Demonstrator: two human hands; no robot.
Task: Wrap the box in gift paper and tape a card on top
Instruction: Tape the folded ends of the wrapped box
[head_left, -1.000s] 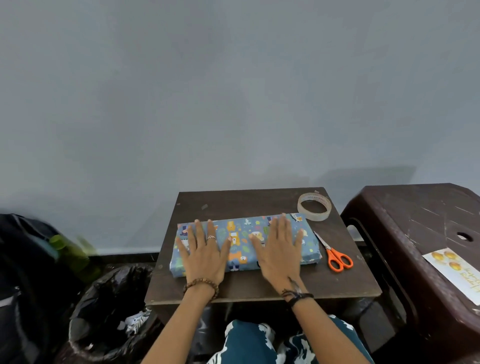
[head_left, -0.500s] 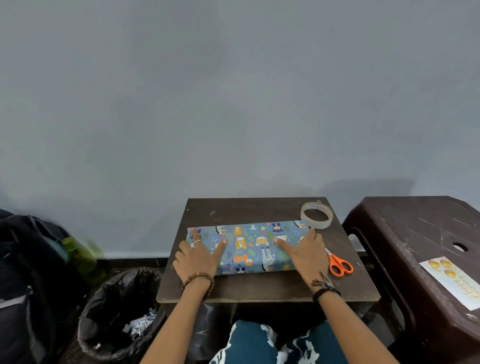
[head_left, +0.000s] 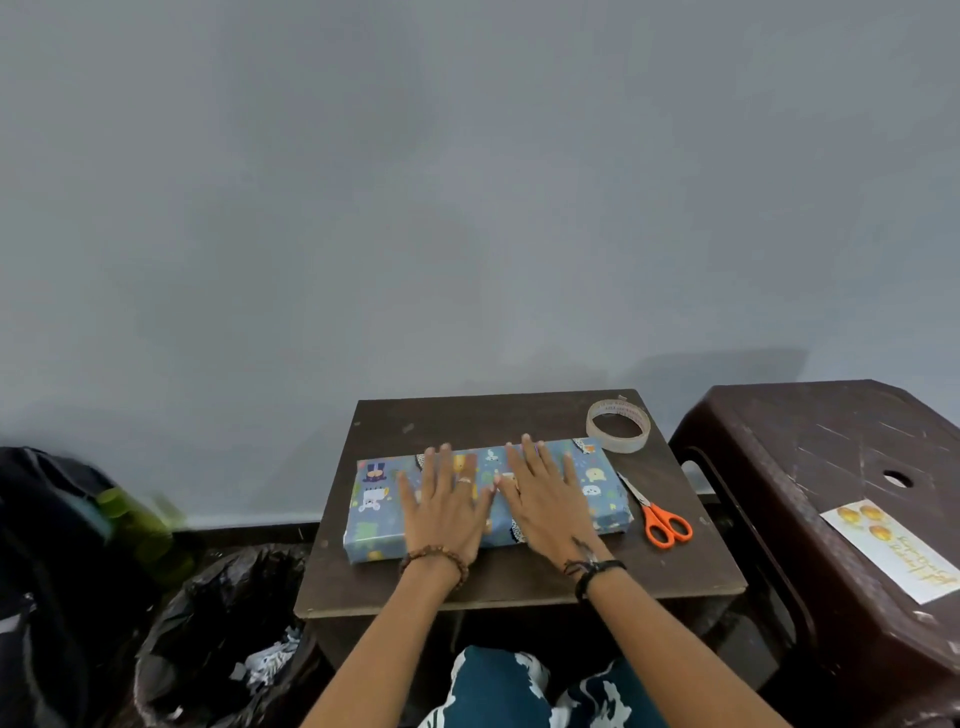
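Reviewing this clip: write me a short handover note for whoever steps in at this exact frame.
Left hand and right hand: both open, palms flat on top of the wrapped box, holding nothing.
Box lies in the middle of the small table. Tape roll sits at the far right corner; orange scissors lie just right of the box.
Card is on the brown stool to the right.
Done: wrapping looks complete.
Left: fetch the card and tape it on top.
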